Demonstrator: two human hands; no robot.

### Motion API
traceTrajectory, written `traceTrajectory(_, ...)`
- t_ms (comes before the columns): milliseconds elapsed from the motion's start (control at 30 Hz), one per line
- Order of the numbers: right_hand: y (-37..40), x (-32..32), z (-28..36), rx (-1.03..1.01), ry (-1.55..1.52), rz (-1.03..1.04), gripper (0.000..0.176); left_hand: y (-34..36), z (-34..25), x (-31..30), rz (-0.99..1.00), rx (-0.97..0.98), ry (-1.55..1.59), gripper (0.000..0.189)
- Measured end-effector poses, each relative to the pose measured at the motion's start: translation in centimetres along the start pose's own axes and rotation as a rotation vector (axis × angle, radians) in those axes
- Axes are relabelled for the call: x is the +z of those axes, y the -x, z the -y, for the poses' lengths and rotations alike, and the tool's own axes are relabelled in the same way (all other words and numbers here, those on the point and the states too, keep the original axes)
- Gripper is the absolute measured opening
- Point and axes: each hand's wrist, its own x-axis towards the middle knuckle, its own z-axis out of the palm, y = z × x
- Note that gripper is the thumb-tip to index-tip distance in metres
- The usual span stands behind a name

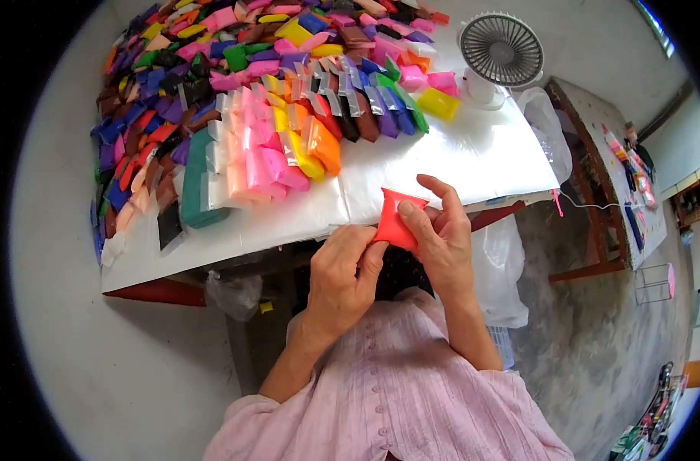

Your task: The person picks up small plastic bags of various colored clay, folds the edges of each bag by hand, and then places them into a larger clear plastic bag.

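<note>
A small bright red packet (pixel 397 220) is held up between both hands, just in front of the table's near edge. My left hand (pixel 342 269) pinches its lower left corner between thumb and fingers. With thumb and fingers, my right hand (pixel 444 238) grips the packet's right side, the index finger raised and bent. On the white table (pixel 442 165) beyond, rows of clear-ended packets lie overlapped: pink packets (pixel 261 165), an orange packet (pixel 321 146), and brown, purple, blue and green ones further right.
A big pile of coloured packets (pixel 165 100) covers the table's left and back. A small fan (pixel 502 51) stands at the back right. Plastic bags (pixel 499 269) hang below the table's edge. Another table (pixel 595 154) stands at the right, with a cable running to it.
</note>
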Motion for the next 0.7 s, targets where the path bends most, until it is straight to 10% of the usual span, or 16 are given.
traceTrajectory(300, 1.5, -2.9, -1.0, -0.629, 0.824, 0.091, 0.02, 0.2, 0.9, 1.1, -0.096, 0.015, -0.087, 0.005)
traceTrajectory(700, 1.0, -2.9, -2.3, -0.88, 0.99, 0.049, 0.02, 0.1, 1.9, 1.3, -0.024, 0.25, -0.271, 0.01)
